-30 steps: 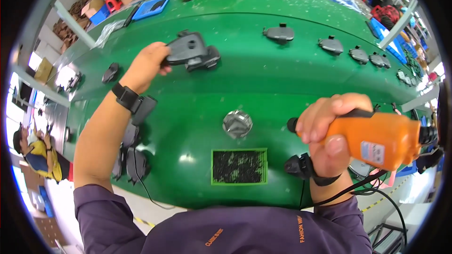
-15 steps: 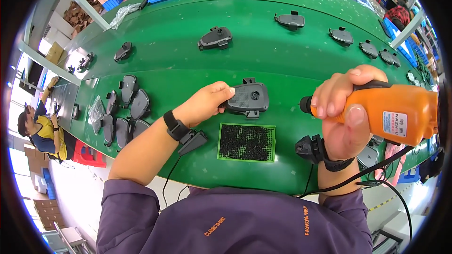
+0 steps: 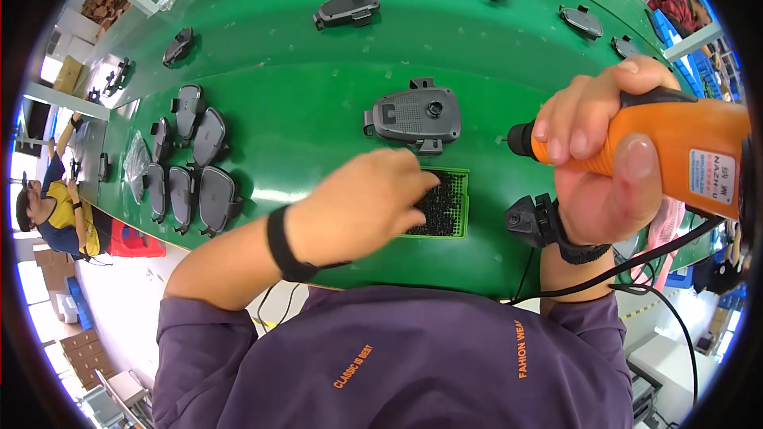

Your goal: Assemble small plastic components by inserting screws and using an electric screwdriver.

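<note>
My right hand [image 3: 608, 147] is wrapped round an orange electric screwdriver [image 3: 675, 147], its dark nose [image 3: 520, 141] pointing left with a thin bit showing. My left hand [image 3: 366, 202] hovers over a green tray [image 3: 466, 202] of small black pieces, probably screws [image 3: 439, 206]. Its thumb and forefinger are apart, and I see nothing between them; the other fingers are partly hidden. Just beyond the tray, a grey phone holder [image 3: 417, 115] lies back side up on the green table, with side clamps and a round black socket. Neither hand touches it.
Several grey phone holders [image 3: 208, 137] are grouped at the left beside a clear plastic bag [image 3: 137, 167]. More holders [image 3: 347, 6] lie spread along the far strip. A black cable [image 3: 628, 282] hangs by my right forearm. Another person [image 3: 60, 206] sits at the far left.
My left hand has let go of the phone holder and moved back over the tray. The screwdriver stays in my right hand. The whole view has shifted, with the table's far side higher.
</note>
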Tool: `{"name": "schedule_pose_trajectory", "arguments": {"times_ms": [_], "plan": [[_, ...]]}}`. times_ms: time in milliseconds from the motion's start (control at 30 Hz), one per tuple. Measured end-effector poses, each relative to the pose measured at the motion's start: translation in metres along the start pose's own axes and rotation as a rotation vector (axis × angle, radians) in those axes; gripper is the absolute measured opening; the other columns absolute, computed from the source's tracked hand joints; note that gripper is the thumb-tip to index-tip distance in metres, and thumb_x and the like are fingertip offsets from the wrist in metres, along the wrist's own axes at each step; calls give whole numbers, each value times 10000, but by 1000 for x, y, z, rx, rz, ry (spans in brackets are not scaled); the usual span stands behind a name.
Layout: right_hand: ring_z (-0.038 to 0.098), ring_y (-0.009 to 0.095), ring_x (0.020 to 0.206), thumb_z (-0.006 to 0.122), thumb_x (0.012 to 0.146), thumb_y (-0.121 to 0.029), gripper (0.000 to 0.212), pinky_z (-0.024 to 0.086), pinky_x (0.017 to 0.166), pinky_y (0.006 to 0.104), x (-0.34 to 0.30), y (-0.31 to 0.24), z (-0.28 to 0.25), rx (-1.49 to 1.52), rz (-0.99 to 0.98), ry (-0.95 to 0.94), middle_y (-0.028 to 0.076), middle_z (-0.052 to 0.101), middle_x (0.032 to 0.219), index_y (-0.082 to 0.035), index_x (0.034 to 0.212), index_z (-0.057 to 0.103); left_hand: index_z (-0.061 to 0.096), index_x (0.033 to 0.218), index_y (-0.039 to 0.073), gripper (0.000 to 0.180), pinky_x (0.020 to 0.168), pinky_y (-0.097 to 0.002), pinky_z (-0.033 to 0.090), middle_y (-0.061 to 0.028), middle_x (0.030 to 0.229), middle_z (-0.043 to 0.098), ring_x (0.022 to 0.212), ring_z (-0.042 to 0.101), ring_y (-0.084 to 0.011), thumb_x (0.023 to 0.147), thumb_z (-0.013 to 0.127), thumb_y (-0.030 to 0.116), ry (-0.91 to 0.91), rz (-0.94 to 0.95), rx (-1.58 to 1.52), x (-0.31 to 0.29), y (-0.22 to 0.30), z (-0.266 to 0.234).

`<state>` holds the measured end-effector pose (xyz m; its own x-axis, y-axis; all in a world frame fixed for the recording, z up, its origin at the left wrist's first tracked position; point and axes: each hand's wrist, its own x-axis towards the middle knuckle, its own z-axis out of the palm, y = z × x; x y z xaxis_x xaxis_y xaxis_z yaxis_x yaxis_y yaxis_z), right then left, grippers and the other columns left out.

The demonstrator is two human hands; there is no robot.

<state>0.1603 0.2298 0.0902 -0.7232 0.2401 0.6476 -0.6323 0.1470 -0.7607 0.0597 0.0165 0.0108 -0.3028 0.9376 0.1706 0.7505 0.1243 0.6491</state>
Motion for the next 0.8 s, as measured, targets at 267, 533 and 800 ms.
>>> {"name": "schedule_pose_trajectory", "arguments": {"times_ms": [267, 533, 800], "plan": [[521, 164, 612, 614, 940, -334, 472, 486, 617, 325, -6, -2, 1, 19, 20, 28, 46, 529, 739, -13, 1247, 455, 661, 945, 77, 160, 842, -411, 476, -69, 935, 597, 948, 582, -286, 818, 728, 147, -137, 80, 146, -3, 3, 27], [521, 153, 605, 632, 931, -316, 464, 486, 612, 320, -6, 1, 3, 51, 78, -12, 40, 528, 738, -17, 1238, 454, 646, 924, 52, 93, 762, -373, 496, -71, 899, 618, 849, 613, -262, 852, 703, 63, 73, 30, -137, 2, -3, 21], [530, 150, 615, 640, 939, -350, 475, 493, 619, 309, -6, 1, 0, 202, 122, -70, 29, 535, 741, -47, 1253, 452, 620, 1011, 12, 137, 750, -256, 520, -52, 919, 684, 845, 652, -107, 896, 670, -44, 47, -385, -984, 12, 1, 12]]}}
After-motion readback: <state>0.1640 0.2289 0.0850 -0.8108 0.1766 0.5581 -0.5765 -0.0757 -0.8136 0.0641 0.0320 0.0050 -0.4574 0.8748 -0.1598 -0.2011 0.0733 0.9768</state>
